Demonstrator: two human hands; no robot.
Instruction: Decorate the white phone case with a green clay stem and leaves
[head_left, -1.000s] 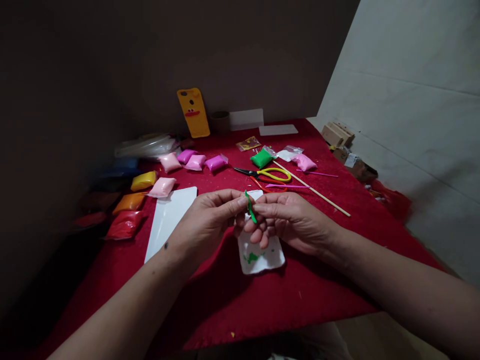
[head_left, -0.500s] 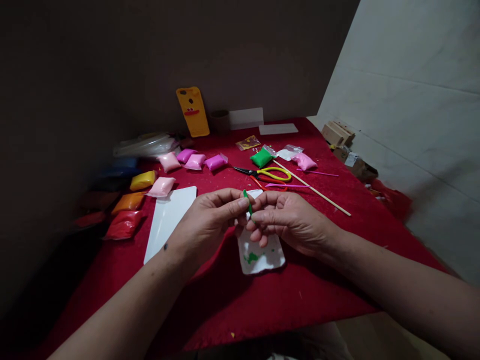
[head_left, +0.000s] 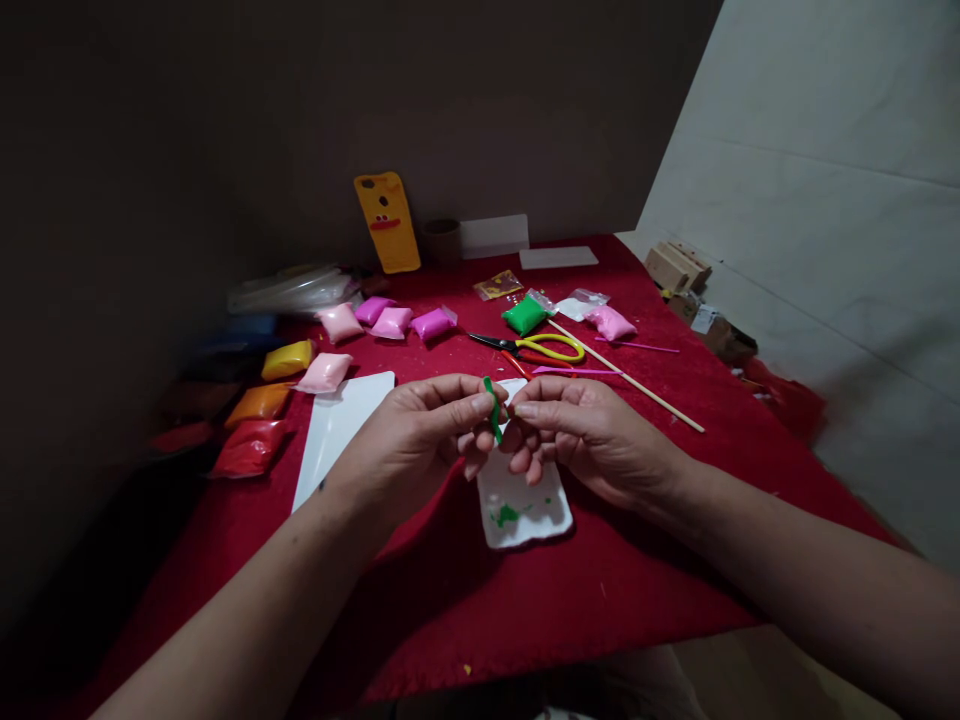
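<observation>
My left hand (head_left: 431, 430) is closed, pinching a thin strip of green clay (head_left: 493, 412) between thumb and forefinger. The strip stands nearly upright and is slightly bent. Close against its right side, my right hand (head_left: 581, 425) has its thumb and forefinger pressed together; what lies between those fingertips is too small to make out. Below both hands lies a white rounded rectangular piece (head_left: 525, 505) with green patches on its surface. My fingers hide its upper part.
Scissors (head_left: 536, 348), a pink tool (head_left: 574, 371) and a wooden stick (head_left: 637, 387) lie beyond my hands. Behind are a green clay packet (head_left: 526, 314) and a yellow phone case (head_left: 388, 222). A white board (head_left: 337, 425) and several coloured packets (head_left: 250, 447) lie left on the red cloth (head_left: 600, 590).
My right fingertips have moved slightly up along the green clay strip, from its lower end to near its middle. The strip's lower end now shows free. My left hand keeps its pinch.
</observation>
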